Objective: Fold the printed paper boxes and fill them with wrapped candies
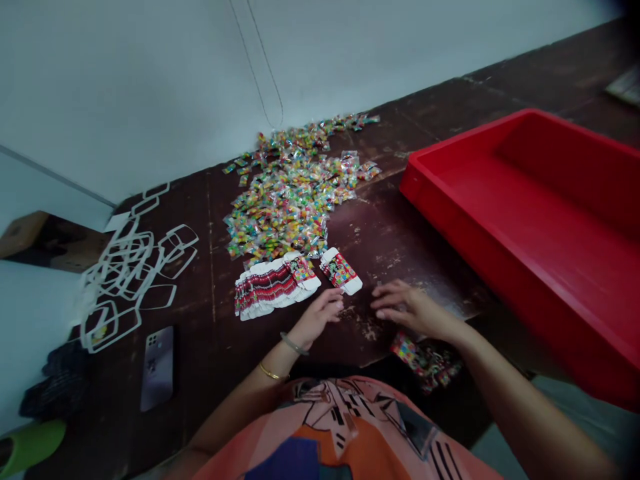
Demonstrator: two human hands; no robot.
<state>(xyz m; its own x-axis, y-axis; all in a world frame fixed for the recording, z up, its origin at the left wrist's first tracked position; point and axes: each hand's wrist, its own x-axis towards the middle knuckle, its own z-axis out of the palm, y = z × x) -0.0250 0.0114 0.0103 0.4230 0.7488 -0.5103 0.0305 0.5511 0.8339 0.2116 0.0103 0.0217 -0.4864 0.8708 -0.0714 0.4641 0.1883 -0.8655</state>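
My left hand point(320, 316) is low over the dark table, fingers bent and loosely apart, with no object visible in it. Just beyond its fingertips lies a small printed carton point(340, 270), red and floral with white flaps. A fanned row of flattened cartons point(270, 287) stretches to the left of it. My right hand point(413, 310) hovers to the right, fingers stretched out and empty. Beneath that wrist, several colourful printed packs point(427, 363) sit at the table's near edge, partly hidden by the arm. Behind the cartons spreads a heap of small clear-wrapped, multicoloured candies point(290, 200).
A large red tray point(450, 193) occupies the right side. On the left are a tangle of white loop bands point(133, 267), a phone point(157, 368), a cardboard box point(55, 240), a dark crumpled bag point(55, 383) and a green object point(35, 447). A beaded cord point(260, 67) hangs against the wall.
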